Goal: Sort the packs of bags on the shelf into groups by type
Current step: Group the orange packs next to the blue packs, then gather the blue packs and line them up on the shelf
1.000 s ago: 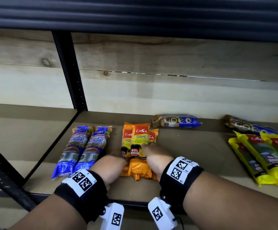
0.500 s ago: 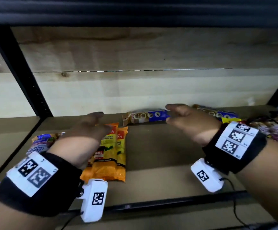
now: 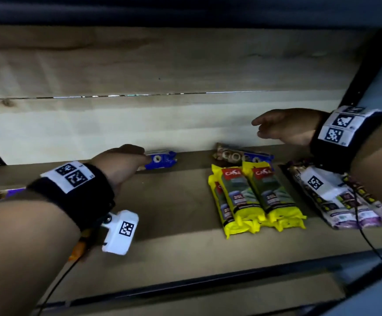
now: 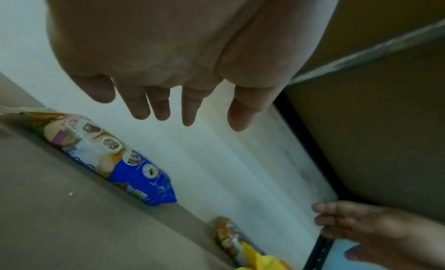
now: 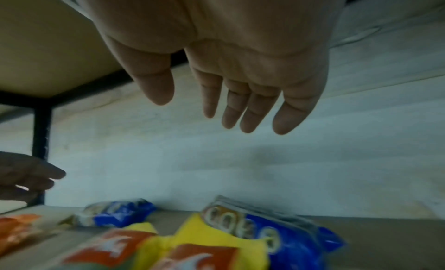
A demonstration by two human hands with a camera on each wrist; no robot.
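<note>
A blue-and-brown pack point(image 3: 161, 159) lies against the back wall of the shelf point(image 3: 180, 224). My left hand point(image 3: 139, 156) reaches over its left end with straight fingers; in the left wrist view the left hand point(image 4: 187, 120) hovers above this pack point(image 4: 120, 160) without touching it. A second pack of the same kind point(image 3: 242, 156) lies further right at the back. My right hand point(image 3: 257, 127) hangs in the air above it, fingers relaxed and empty, as the right wrist view also shows point(image 5: 216, 118). Yellow packs point(image 3: 253, 197) lie grouped in front of that second pack point(image 5: 277, 230).
Purple-and-white packs point(image 3: 356, 208) lie at the right end, partly behind my right wrist camera. An orange pack point(image 3: 78, 249) peeks out under my left forearm, and blue packs point(image 3: 3, 193) sit at the far left. A black upright point(image 3: 367, 71) bounds the shelf on the right.
My head has turned right. The left hand left the orange packs and reached back to the blue-and-brown pack. The right hand moved right and up, above the second such pack.
</note>
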